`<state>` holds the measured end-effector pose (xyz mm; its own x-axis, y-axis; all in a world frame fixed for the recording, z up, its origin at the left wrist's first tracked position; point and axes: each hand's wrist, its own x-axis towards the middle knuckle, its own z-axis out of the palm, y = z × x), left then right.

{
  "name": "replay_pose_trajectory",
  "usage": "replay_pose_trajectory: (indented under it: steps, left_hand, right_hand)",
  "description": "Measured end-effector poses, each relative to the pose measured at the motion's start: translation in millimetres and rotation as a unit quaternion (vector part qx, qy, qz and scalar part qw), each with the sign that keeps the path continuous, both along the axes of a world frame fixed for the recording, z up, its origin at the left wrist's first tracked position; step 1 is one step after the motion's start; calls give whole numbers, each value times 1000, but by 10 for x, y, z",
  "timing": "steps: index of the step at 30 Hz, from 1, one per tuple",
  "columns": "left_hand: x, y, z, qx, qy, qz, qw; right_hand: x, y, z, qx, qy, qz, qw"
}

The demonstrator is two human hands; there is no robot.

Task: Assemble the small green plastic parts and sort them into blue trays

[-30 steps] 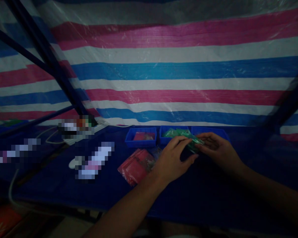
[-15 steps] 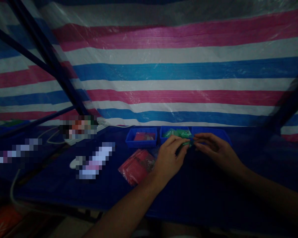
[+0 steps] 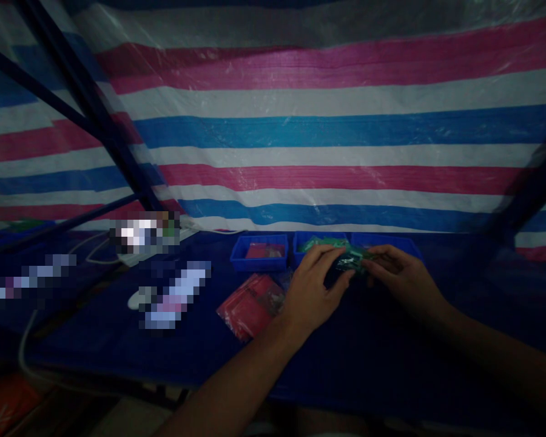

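Note:
Between my two hands is a small green packet (image 3: pixel 352 260) with a shiny clear surface. My left hand (image 3: pixel 316 285) has its fingers and thumb closed on the packet's left side. On the packet's right side, my right hand (image 3: pixel 403 276) pinches it between thumb and fingers. Just behind my left hand stands a blue bin (image 3: pixel 295 250) with green packets (image 3: pixel 321 241) inside. A pile of red packets in clear plastic (image 3: pixel 250 306) lies on the table beside my left forearm.
A blue bin (image 3: pixel 259 263) holding pink-red packets stands behind the red pile. Another blue bin (image 3: pixel 412 246) is partly behind my right hand. A white mouse-like object (image 3: pixel 139 298), a cable (image 3: pixel 25 343) and blurred-out items lie left on the blue table (image 3: pixel 104 340).
The green packet now shows larger and flatter between my hands. My right hand has shifted slightly to the right, and my left fingers have opened slightly around the packet.

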<state>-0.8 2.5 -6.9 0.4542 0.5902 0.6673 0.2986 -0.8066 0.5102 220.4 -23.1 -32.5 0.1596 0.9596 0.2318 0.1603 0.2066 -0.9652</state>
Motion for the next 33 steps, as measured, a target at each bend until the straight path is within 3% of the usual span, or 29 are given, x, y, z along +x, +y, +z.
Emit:
replay_pose_trajectory:
  steps: [10,16,21,29,33]
  left_hand:
    - [4,25,-33,-13,41,-17,999]
    - [-4,-11,41,-17,-40,30,999]
    - [5,-43,41,-82,-46,-4,996]
    - [5,-5,22,-17,-45,4,999]
    - [13,-22,1,-23,-7,-50,998]
  right_hand:
    - [-107,-106,118,9,4,108,994]
    - [-102,-107,123,33,22,73,997]
    - [-121,-97,85,23,16,107,994]
    - [-40,-61,63,21,-23,39,999]
    - [-46,-64,68,17,3,40,999]
